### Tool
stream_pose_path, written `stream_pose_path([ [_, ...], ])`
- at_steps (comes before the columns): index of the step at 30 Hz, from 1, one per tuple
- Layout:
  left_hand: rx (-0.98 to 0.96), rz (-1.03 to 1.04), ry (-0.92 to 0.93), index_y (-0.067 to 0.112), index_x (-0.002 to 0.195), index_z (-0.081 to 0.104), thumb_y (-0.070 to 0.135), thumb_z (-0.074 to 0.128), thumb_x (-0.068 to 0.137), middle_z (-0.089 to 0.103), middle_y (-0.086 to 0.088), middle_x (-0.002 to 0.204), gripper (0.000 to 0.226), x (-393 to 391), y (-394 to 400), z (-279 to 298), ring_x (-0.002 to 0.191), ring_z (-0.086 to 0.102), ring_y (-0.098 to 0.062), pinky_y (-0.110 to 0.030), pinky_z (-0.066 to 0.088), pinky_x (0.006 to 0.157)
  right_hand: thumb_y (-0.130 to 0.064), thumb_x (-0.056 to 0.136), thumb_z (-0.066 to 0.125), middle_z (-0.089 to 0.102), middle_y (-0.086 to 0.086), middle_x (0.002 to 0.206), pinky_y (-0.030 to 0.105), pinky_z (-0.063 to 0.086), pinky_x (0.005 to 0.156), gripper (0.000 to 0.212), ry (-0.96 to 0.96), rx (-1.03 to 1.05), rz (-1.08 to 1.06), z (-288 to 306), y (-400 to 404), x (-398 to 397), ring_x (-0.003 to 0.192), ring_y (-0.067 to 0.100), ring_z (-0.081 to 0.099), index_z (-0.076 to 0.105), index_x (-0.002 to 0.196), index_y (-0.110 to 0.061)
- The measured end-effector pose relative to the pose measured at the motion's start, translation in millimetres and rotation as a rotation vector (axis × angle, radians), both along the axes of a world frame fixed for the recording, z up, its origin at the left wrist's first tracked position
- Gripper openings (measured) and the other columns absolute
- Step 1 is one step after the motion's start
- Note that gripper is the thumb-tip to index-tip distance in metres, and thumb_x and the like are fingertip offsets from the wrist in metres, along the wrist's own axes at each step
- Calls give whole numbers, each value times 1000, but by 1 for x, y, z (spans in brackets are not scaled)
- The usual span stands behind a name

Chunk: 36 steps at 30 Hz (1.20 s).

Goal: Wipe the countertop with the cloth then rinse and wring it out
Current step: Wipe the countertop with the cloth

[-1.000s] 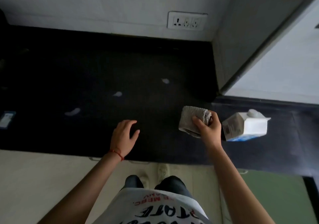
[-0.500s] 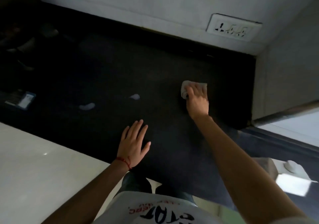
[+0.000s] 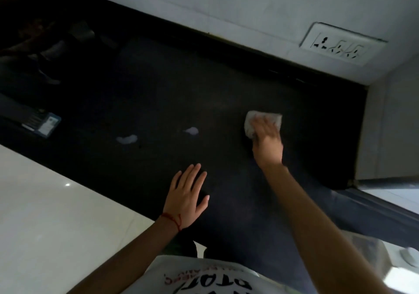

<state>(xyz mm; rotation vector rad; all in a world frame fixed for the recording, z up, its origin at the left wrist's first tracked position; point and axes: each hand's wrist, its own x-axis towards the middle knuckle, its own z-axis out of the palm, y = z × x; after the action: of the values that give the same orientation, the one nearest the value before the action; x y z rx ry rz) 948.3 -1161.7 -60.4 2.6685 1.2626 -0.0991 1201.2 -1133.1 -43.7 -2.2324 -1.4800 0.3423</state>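
A pale folded cloth (image 3: 250,123) lies on the black countertop (image 3: 158,89), right of centre and towards the back wall. My right hand (image 3: 267,139) lies on top of the cloth and presses it down, fingers spread across it; the hand is blurred by motion. My left hand (image 3: 188,194) rests flat on the counter near the front edge, fingers straight, holding nothing. Two white smears (image 3: 191,131) (image 3: 126,139) sit on the counter to the left of the cloth.
A white carton (image 3: 399,268) stands at the lower right edge. A small dark packet (image 3: 43,123) lies at the left, with dim objects (image 3: 45,51) behind it. A wall socket (image 3: 340,46) sits above the counter; a grey wall (image 3: 390,123) closes the right side.
My right hand carried the cloth from beside the carton to the back of the counter and now presses it down where a white smear lay. My left hand flattened on the counter.
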Motion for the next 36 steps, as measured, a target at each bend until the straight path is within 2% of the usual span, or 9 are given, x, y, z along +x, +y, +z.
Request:
stream_pose_path([
  [4, 13, -12, -17, 17, 128, 47, 48, 44, 78, 51, -8, 139, 58, -2, -1, -2, 128, 47, -22, -43, 38, 107, 7, 77, 57, 54, 15, 134, 48, 34, 110, 50, -87, 18, 232, -8, -16, 23, 129, 34, 45, 56, 124, -8],
  [8, 17, -2, -42, 17, 127, 52, 48, 46, 78, 52, -7, 138, 57, -2, -1, -1, 127, 50, -21, -42, 38, 107, 4, 83, 53, 44, 14, 143, 44, 25, 116, 51, 26, -44, 46, 7, 29, 30, 136, 28, 35, 47, 132, -9],
  [13, -22, 9, -101, 17, 126, 45, 45, 45, 77, 56, -9, 134, 56, -6, 2, 0, 129, 40, -19, -41, 40, 106, 2, 83, 54, 46, 12, 142, 43, 33, 112, 50, 90, -46, 167, 17, 4, -30, 133, 27, 39, 49, 131, -11],
  [16, 27, 44, -191, 15, 126, 43, 39, 46, 78, 56, -13, 132, 55, -23, 7, 2, 128, 34, -20, -38, 29, 108, 6, 80, 55, 50, 11, 138, 40, 38, 109, 52, 140, 69, 231, 24, 0, -73, 130, 26, 44, 51, 129, -12],
  [18, 59, 107, -188, 15, 127, 42, 39, 45, 79, 56, -13, 133, 54, -45, 12, 6, 128, 35, -20, -39, 33, 108, 8, 78, 56, 53, 12, 135, 40, 38, 107, 52, 139, 134, 229, 26, 10, -98, 129, 28, 45, 53, 127, -11],
  [24, 36, 352, -71, 13, 127, 43, 40, 39, 83, 52, -16, 136, 52, -121, 32, 3, 130, 31, -24, -51, 40, 101, 6, 68, 62, 55, 17, 131, 56, 27, 111, 58, -27, 8, 385, -1, 47, -130, 130, 40, 42, 56, 124, -8],
  [29, 1, 402, 6, 12, 130, 43, 43, 36, 83, 48, -16, 139, 57, -140, 37, -6, 130, 38, -30, -50, 39, 103, 3, 80, 53, 42, 12, 144, 45, 13, 119, 54, -12, -47, 336, 0, 77, -127, 140, 32, 27, 48, 131, -10],
  [32, 7, 419, 6, 12, 132, 40, 43, 35, 84, 47, -16, 140, 57, -137, 36, -11, 132, 32, -28, -49, 33, 106, 3, 79, 50, 47, 12, 141, 47, 23, 116, 52, 39, -22, 316, -2, 55, -143, 138, 31, 30, 51, 129, -12],
  [36, 18, 419, -13, 12, 132, 40, 43, 35, 84, 48, -16, 139, 57, -138, 36, -13, 132, 28, -26, -49, 31, 106, 0, 72, 51, 59, 13, 129, 52, 35, 104, 51, -56, 97, 512, -12, 22, -145, 129, 30, 41, 56, 122, -13],
])
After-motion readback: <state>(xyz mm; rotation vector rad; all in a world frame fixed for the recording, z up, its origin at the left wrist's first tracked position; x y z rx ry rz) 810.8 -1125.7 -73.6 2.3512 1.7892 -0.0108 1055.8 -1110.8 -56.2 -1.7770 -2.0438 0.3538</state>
